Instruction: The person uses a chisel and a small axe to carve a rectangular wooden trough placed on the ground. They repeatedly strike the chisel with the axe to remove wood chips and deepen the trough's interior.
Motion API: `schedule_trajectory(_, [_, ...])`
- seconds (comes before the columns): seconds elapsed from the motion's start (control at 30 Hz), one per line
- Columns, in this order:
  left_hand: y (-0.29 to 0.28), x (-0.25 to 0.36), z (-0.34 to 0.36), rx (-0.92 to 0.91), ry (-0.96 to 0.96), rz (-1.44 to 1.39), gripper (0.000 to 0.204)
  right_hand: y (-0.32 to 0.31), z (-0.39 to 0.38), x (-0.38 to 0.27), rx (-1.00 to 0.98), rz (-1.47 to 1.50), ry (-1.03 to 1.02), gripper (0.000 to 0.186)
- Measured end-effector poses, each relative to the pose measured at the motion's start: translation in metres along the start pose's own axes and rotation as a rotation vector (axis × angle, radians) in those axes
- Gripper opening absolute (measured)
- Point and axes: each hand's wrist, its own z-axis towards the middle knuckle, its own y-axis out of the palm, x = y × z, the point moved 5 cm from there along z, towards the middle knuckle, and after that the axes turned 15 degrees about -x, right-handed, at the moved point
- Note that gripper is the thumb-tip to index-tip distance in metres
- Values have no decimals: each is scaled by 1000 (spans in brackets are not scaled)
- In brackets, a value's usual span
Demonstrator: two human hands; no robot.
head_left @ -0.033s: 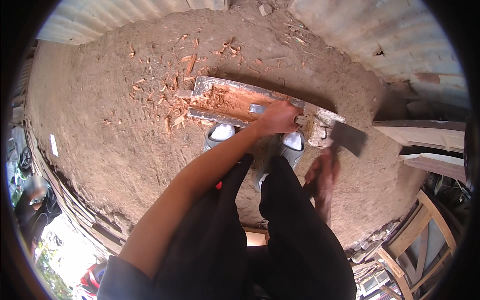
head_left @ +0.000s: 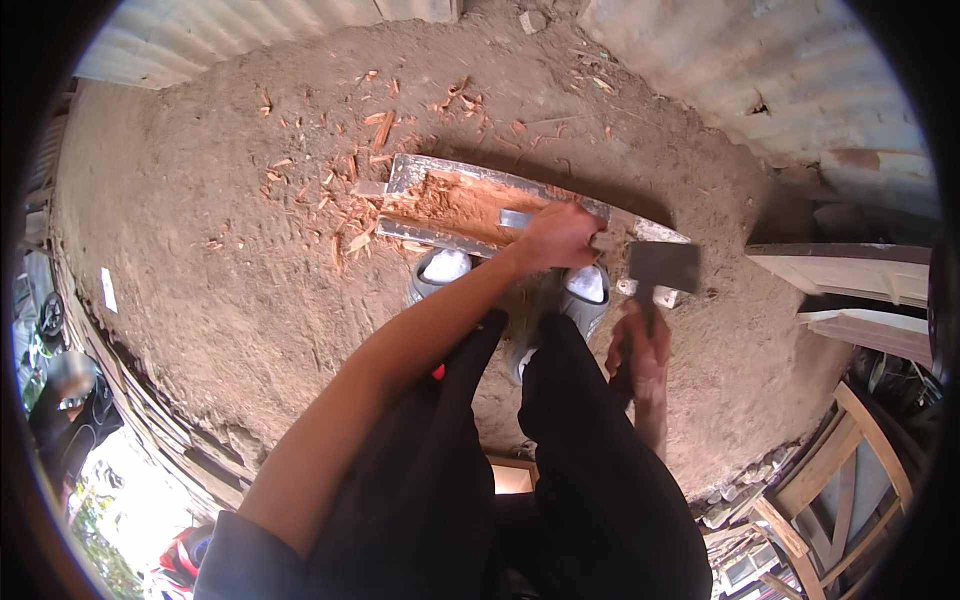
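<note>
My left hand (head_left: 562,235) is closed round a chisel (head_left: 515,218). The flat metal blade points left and lies against the hollowed, reddish middle of a long piece of wood (head_left: 470,180). That wood lies on the ground in front of my feet, its outer faces weathered and whitish. In my right hand (head_left: 642,350), which is smeared by motion, is the handle of a hammer (head_left: 664,268) with a dark rectangular head. The head hangs over the right end of the wood, a short gap from the chisel's butt end.
Orange wood chips (head_left: 345,235) litter the dirt ground left of and beyond the wood. My shoes (head_left: 446,267) stand against its near side. Corrugated metal sheets (head_left: 790,70) border the far side. Wooden frames (head_left: 835,480) are at the right; a person (head_left: 65,400) is at far left.
The hammer head has swung left, closer to the chisel's butt end, and has turned more level. My left hand, the chisel and the wood have stayed in place.
</note>
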Motion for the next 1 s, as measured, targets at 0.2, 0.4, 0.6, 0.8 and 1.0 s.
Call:
schedule_trajectory(0.2, [-6,-14,-6,-16,-29,108,32,-6,-5,-12,5,23,-5,32])
schedule_trajectory(0.4, [-22,7,-5,102,53,-33,31,-29,-31,-39,100,110,-151,37])
schedule_trajectory(0.6, [-7,8,7,62,85,-12,34,-24,-40,-52,93,126,-195,36])
schedule_trajectory(0.8, [-22,1,4,211,35,-149,31,-11,-34,-42,167,98,-239,36])
schedule_trajectory(1.0, [-29,-3,2,209,45,-235,28,14,-3,-18,56,-122,-96,31])
